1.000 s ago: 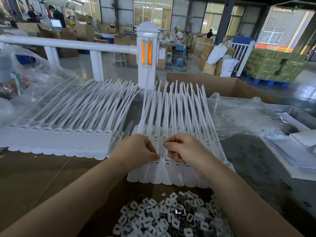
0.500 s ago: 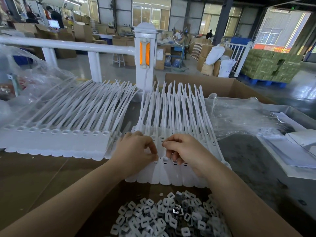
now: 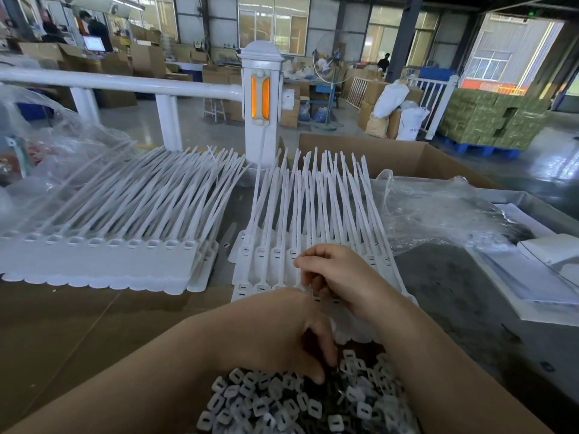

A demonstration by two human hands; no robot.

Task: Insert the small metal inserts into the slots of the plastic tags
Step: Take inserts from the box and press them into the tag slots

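The work surface (image 3: 78, 333) is a brown, cardboard-covered bench. Behind it stands a white railing (image 3: 119, 81) with a post carrying orange reflectors (image 3: 260, 95). The room beyond is a warehouse floor with stacked cartons and green bundles on a blue pallet (image 3: 492, 120). An open cardboard box (image 3: 360, 155) and crumpled clear plastic film (image 3: 438, 211) lie at the right.

Two batches of white plastic tags lie on the bench, straps pointing away: one batch (image 3: 103, 264) at the left, one batch (image 3: 282, 233) at the centre. A pile of small inserts (image 3: 282, 405) lies at the near edge.

The left hand (image 3: 282, 333) reaches down into the pile, fingers curled; whether it holds an insert cannot be determined, since the fingertips are partly hidden. The right hand (image 3: 341, 277) rests over the centre batch, fingers curled, index finger and thumb apparently pinching at a tag head.
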